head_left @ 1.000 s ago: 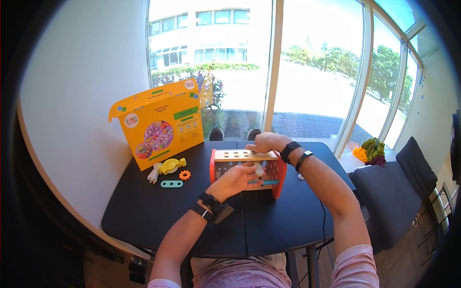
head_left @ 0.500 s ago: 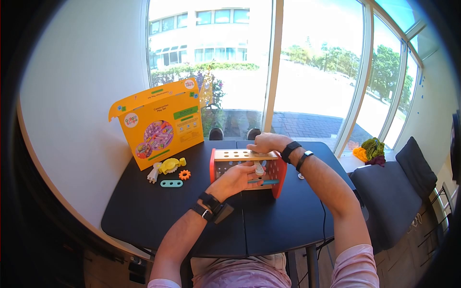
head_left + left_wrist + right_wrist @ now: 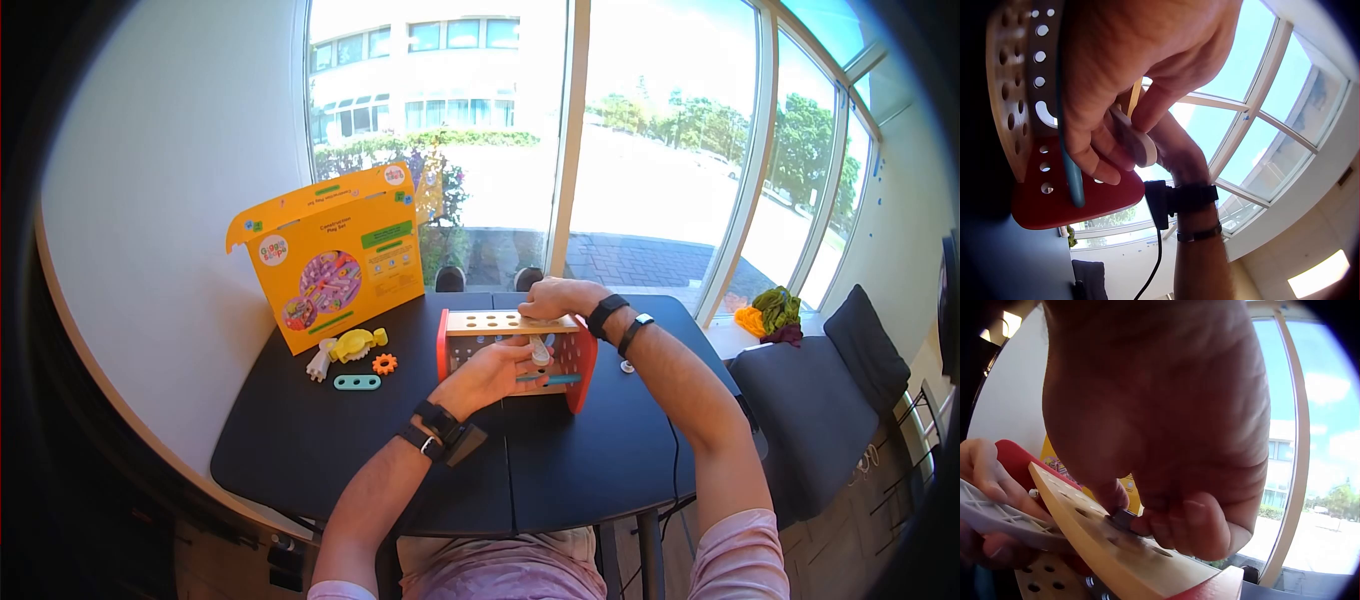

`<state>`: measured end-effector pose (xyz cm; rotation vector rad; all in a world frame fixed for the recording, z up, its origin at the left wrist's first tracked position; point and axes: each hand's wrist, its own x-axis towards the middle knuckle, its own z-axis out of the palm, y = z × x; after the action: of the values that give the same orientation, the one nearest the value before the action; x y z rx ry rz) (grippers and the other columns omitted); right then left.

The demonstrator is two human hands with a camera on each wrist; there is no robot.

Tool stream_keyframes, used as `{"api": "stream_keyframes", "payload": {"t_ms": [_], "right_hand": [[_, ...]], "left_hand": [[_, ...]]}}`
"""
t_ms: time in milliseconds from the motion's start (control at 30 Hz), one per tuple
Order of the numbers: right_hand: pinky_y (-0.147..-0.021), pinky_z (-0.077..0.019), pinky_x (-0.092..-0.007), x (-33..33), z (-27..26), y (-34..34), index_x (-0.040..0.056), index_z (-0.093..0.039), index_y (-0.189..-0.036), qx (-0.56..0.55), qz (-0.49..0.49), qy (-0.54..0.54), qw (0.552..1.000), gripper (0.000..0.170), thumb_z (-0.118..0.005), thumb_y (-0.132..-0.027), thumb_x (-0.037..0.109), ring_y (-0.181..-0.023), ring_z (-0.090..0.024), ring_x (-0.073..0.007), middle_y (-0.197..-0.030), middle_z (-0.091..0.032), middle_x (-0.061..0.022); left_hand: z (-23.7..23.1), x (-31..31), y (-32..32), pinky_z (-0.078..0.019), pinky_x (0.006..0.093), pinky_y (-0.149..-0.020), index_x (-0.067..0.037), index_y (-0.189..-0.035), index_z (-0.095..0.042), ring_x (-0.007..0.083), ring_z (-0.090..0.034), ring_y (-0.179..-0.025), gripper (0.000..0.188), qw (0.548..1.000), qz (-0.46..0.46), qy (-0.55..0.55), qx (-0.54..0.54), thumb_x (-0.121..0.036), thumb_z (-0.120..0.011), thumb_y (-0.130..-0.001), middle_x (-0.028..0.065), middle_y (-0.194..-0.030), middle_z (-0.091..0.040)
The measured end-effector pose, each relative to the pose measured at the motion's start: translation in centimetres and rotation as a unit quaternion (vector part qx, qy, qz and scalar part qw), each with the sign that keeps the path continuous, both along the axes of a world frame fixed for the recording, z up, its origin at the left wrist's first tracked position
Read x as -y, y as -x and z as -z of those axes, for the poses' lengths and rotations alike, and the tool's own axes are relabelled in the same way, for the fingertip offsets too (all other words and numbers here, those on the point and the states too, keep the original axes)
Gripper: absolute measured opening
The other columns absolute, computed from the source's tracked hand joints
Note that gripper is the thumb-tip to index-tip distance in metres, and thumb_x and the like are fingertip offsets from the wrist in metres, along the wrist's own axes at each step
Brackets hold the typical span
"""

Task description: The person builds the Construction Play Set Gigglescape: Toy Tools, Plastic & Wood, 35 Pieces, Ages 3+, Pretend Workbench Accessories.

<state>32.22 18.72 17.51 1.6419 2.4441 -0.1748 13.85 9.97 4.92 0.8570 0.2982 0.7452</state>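
A toy toolbox stands on the table, with red end panels (image 3: 582, 372) and a holed wooden top board (image 3: 484, 322). My left hand (image 3: 488, 376) reaches below that board and grips a pale grey plastic piece (image 3: 1141, 147), rounded at one end. The piece's ribbed side (image 3: 1007, 519) shows in the right wrist view. From above, my right hand (image 3: 560, 299) pinches a small dark grey knob-like part (image 3: 1124, 520) at a hole in the board. A teal rod (image 3: 1071, 164) crosses the toolbox close to my left fingers.
Left of the toolbox lie a yellow toy piece (image 3: 352, 347), a whitish piece (image 3: 321, 362), an orange gear (image 3: 384, 364) and a teal holed strip (image 3: 358, 383). An orange box (image 3: 340, 255) stands behind them. A small white part (image 3: 627, 367) lies right; a cable (image 3: 675, 460) hangs nearby.
My right fingers have shifted very slightly to the right over the top board. My left hand and the grey plastic piece stay almost still.
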Motion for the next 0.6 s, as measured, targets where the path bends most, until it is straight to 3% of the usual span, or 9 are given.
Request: {"api": "stream_keyframes", "payload": {"t_ms": [133, 233, 433, 533, 600], "right_hand": [[-0.111, -0.0550, -0.0517, 2.0, -1.3, 0.5, -0.0018, -0.077, -0.134, -0.011, 0.028, -0.020, 0.999, 0.072, -0.052, -0.108, 0.061, -0.135, -0.069, -0.0435, -0.143, -0.072, -0.0283], [-0.111, -0.0552, -0.0520, 0.9, -0.3, -0.2, -0.0015, -0.077, -0.133, -0.043, -0.014, -0.008, 0.999, 0.072, -0.053, -0.108, 0.061, -0.134, -0.069, -0.0438, -0.141, -0.073, -0.0281], [-0.109, -0.0554, -0.0525, 1.1, -0.7, 0.2, 0.0000, -0.077, -0.133, 0.005, 0.003, -0.017, 1.000, 0.068, -0.053, -0.106, 0.057, -0.131, -0.071, -0.0428, -0.139, -0.074, -0.0271], [-0.101, -0.0572, -0.0519, -0.2, 0.5, -0.1, 0.0022, -0.081, -0.125, -0.023, 0.008, -0.009, 1.000, 0.061, -0.053, -0.107, 0.053, -0.117, -0.075, -0.0427, -0.125, -0.080, -0.0230], [-0.101, -0.0570, -0.0521, -1.3, 1.1, -0.5, 0.0030, -0.081, -0.125, -0.023, -0.023, -0.008, 0.999, 0.060, -0.053, -0.108, 0.053, -0.117, -0.075, -0.0422, -0.125, -0.080, -0.0224]], "left_hand": [[-0.2, 0.2, 0.0, -0.0573, 0.0486, -0.113, -0.008, -0.148, -0.056, 0.0243, -0.068, -0.129, 0.030, 1.000, -0.005, 0.006, 0.000, -0.017, -0.053, -0.119, 0.0106, -0.140, -0.067], [-0.2, 0.2, 0.0, -0.0570, 0.0489, -0.113, -0.008, -0.148, -0.056, 0.0244, -0.068, -0.129, 0.030, 1.000, -0.006, 0.005, -0.003, -0.017, -0.053, -0.119, 0.0110, -0.140, -0.067], [-0.3, 0.3, 0.0, -0.0566, 0.0492, -0.113, -0.008, -0.148, -0.056, 0.0247, -0.068, -0.130, 0.030, 1.000, -0.008, 0.007, -0.007, -0.016, -0.054, -0.118, 0.0111, -0.138, -0.068], [-0.2, 0.2, 0.0, -0.0567, 0.0491, -0.113, -0.008, -0.147, -0.056, 0.0248, -0.068, -0.129, 0.030, 1.000, -0.001, 0.006, -0.003, -0.016, -0.054, -0.118, 0.0108, -0.136, -0.069], [-0.2, 0.2, 0.0, -0.0568, 0.0491, -0.113, -0.008, -0.146, -0.057, 0.0247, -0.068, -0.129, 0.029, 1.000, -0.001, 0.007, -0.002, -0.016, -0.055, -0.118, 0.0106, -0.135, -0.069]]}}
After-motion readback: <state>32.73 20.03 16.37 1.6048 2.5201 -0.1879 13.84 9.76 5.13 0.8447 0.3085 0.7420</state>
